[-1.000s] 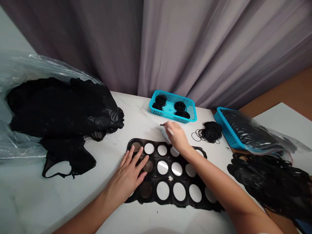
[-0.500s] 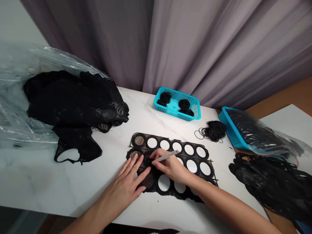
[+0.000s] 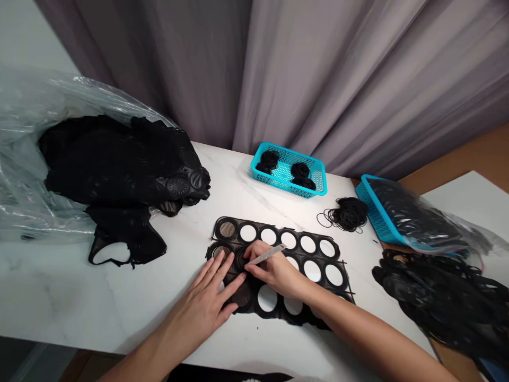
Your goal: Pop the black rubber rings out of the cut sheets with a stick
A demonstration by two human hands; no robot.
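A black cut-out sheet (image 3: 278, 228) with rows of round holes lies on the white marble table (image 3: 79, 297). Some holes show white tabletop, and a few at the left end hold dark mesh. My left hand (image 3: 209, 289) rests flat on that end of the sheet, fingers spread. My right hand (image 3: 270, 268) pinches a slim white tool (image 3: 270, 254), probably a craft knife, and its tip is hidden behind my fingers. Those fingers sit at a dark ring (image 3: 240, 259) right beside my left fingertips.
A teal mesh basket (image 3: 278, 183) holds black coils, and a loose black coil pile (image 3: 348, 215) lies nearby. Another teal basket (image 3: 371, 217) holds a bagged black stack. Black cut pieces sit in a clear plastic bag (image 3: 115, 159) at left and in a heap (image 3: 441, 302) at right.
My right hand has come down from above the sheet's far edge to the dark ring beside my left fingers. The view has shifted, so the sheet sits higher in the picture.
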